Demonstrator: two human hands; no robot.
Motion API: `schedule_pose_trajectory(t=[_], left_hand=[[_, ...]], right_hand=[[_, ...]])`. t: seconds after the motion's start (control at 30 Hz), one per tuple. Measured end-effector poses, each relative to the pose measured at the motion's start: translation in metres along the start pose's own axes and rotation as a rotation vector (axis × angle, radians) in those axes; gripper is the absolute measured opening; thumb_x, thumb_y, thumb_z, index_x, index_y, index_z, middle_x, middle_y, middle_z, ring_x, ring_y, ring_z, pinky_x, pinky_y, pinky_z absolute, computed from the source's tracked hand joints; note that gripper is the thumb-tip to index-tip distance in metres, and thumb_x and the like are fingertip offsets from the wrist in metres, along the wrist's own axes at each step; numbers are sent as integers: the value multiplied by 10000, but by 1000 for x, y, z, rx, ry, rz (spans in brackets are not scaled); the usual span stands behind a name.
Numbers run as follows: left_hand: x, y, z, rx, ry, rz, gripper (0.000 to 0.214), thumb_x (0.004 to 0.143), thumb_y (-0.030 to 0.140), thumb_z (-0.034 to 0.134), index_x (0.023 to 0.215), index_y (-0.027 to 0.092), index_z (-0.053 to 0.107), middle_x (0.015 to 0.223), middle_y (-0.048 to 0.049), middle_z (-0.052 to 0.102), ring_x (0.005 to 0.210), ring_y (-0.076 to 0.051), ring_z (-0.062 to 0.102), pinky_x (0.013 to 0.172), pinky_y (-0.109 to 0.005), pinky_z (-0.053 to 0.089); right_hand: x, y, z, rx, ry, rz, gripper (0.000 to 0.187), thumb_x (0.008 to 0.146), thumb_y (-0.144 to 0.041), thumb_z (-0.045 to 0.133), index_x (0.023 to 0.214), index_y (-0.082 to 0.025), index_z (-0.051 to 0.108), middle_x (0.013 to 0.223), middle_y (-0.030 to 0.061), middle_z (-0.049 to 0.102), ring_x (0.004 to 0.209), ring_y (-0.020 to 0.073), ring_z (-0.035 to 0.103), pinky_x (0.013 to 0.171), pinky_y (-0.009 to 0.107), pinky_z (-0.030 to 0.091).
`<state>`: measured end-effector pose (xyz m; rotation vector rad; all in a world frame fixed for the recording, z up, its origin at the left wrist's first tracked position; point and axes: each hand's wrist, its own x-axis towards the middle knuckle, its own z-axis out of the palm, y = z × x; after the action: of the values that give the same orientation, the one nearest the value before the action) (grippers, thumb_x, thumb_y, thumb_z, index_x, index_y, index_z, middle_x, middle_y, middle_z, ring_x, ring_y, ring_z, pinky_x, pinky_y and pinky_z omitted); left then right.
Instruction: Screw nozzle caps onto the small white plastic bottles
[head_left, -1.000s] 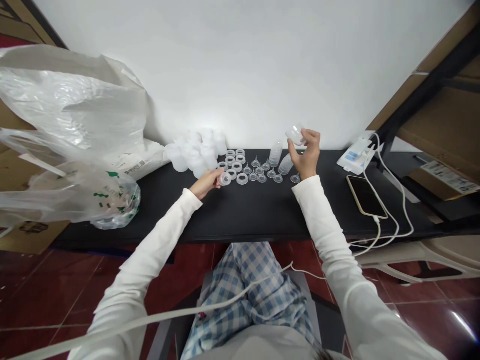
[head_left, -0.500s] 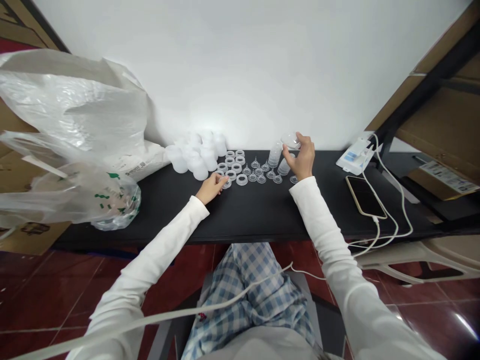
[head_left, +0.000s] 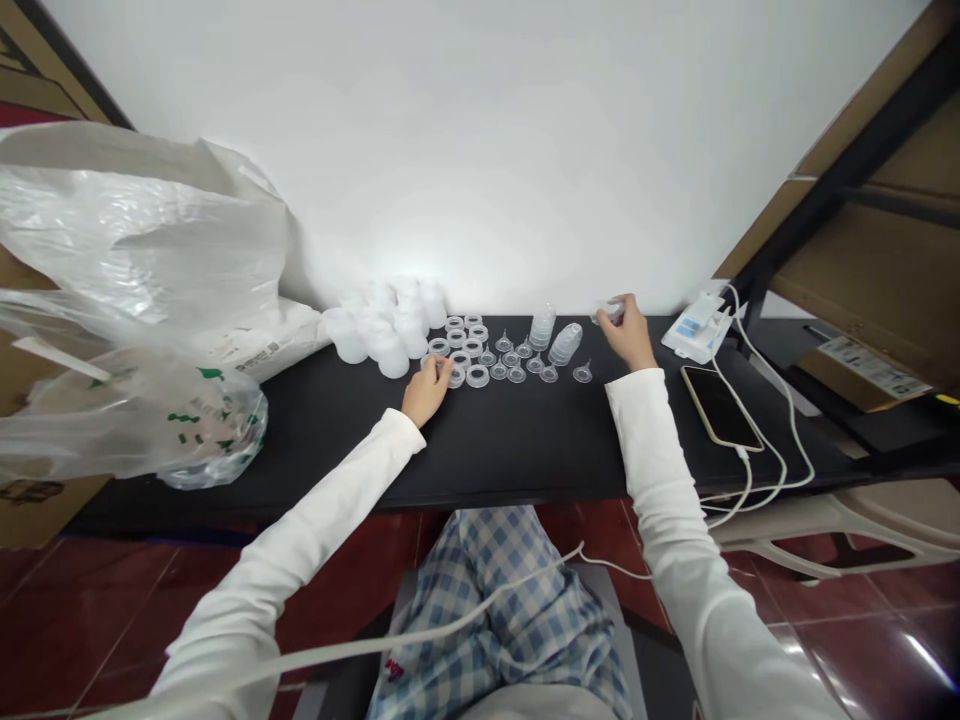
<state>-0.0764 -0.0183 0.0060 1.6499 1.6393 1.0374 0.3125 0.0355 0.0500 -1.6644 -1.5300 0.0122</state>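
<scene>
gripping clear cap (head_left: 605, 311) at fingertips, right hand (head_left: 631, 336); left hand (head_left: 426, 392) at ring (head_left: 458, 379), whether gripping unclear.

A black counter (head_left: 510, 455) runs along the wall. Towards its back left corner sits a white plastic sack (head_left: 281, 335), with a clear bag (head_left: 214, 425) printed in green nearer the left end. Frosted white cups (head_left: 392, 358) crowd together at the back edge, left of the middle. Next to them lie pale rings (head_left: 478, 383) in close rows, then small clear discs with thin spikes (head_left: 517, 374), one set apart to the right. Behind these discs, near the back edge, are two stacks of clear domes (head_left: 542, 328), the right one looking tilted. Towards the right end lie a white power strip (head_left: 688, 335), a phone (head_left: 721, 408) and white cables (head_left: 776, 400), which trail over the front edge.
</scene>
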Motion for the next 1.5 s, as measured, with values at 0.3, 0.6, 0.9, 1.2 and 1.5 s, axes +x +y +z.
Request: schedule_pose_trajectory(t=[0.3,0.6,0.9,1.2,1.5], left_hand=[[3,-2,4,134,-61,-6,260,992,447,407,1072,254,561,965,-49,719,902,-249,689,895,-385,474],[10,-18,13,-95,-11,89,198,953,411,510,980,225,573,805,-24,662,727,-184,631,747,-325,508],[15,-17,22,-510,169,223,418,903,607,585,1013,205,611,857,-28,659,647,-110,584,548,-229,488],[12,22,64,-561,9,508,467,969,556,523,1296,225,555,1231,-125,655,999,-190,699,822,-326,604],[13,23,59,36,164,917,418,991,426,533,1349,212,561,1145,-126,613,1090,-208,643,961,-380,576]], right_hand=[[-6,-12,-14,142,-5,-50,303,853,-380,561,1115,-228,563,800,13,542,721,189,508,792,378,486],[-16,-38,30,-6,-254,-345,276,769,-310,587,1027,-211,576,1011,103,537,991,299,553,962,508,481],[-18,-31,28,-43,-169,-349,624,823,-421,604,1362,-154,435,1165,154,565,1076,326,559,978,554,446],[-67,-101,54,58,-171,-641,295,971,-406,474,1175,-209,556,1036,121,624,1001,294,589,936,495,449],[-87,-114,71,611,-407,-365,238,935,-439,567,1012,-249,446,778,-35,483,608,120,464,566,270,419]])
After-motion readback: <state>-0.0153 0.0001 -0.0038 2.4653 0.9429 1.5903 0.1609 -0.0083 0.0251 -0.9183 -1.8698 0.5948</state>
